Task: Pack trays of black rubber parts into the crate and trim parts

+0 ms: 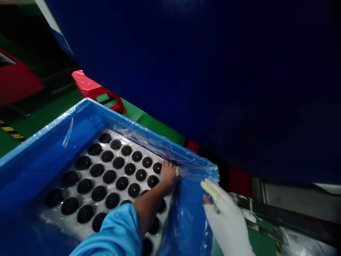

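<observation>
A blue bin (39, 153) lined with a clear plastic bag (160, 142) holds a silvery tray (80, 227) with several round black parts (118, 163) set in pockets. My bare left hand (167, 174) reaches into the bin's far right corner, its fingers curled against the plastic film at the bin wall. My right hand (226, 217), in a white glove, rests on the outside of the bin's right edge, with its fingers lying over the crumpled film. What the left fingers pinch, if anything, is hidden.
A large dark blue surface (213, 71) hangs over the bin and fills the upper view. A red pallet-truck part (93, 89) stands on the green floor (39, 117) behind the bin. Yellow-black hazard tape (10, 131) marks the floor at left.
</observation>
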A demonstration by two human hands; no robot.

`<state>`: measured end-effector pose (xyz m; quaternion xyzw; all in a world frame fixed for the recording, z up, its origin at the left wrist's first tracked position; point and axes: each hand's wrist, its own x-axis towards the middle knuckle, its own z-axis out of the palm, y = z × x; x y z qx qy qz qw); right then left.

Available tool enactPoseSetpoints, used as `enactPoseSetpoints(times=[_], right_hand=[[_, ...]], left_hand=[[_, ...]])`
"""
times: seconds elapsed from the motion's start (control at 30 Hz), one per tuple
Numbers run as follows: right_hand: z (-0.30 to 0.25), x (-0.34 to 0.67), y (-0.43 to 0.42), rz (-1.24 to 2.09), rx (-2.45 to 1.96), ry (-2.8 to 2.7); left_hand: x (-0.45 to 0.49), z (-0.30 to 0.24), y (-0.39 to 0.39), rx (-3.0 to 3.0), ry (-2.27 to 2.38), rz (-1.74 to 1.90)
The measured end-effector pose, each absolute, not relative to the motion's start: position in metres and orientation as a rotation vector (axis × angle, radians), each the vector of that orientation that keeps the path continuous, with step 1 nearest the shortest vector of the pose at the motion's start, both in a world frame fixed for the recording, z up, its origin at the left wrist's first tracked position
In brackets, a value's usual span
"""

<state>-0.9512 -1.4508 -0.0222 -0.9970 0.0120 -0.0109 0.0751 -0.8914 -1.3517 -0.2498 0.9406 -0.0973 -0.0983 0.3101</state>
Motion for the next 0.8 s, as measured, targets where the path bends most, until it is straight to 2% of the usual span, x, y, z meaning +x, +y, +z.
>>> enactPoseSetpoints(times=[0.17, 0.37, 0.6, 0.7, 0.8], right_hand=[[-0.043, -0.922, -1.437, -0.057, -2.914, 0.482], [-0.046, -0.924, -1.436, 0.032, -2.899, 0.518], [-0.056, -0.923, -1.439, -0.133, -2.712, 0.586], [-0.044, -0.954, -1.447, -0.281, -2.570, 0.729], [-0.010, -0.999, -1.485, -0.436, -2.557, 0.826]], left_hand=[[-0.897, -0.245, -1.361, 2.475, -0.181, -0.255], [-0.899, -0.250, -1.360, 2.464, -0.221, -0.267], [-0.897, -0.259, -1.342, 2.429, -0.443, -0.286], [-0.897, -0.249, -1.341, 2.426, -0.453, -0.273], [-0.896, -0.233, -1.337, 2.407, -0.472, -0.244]])
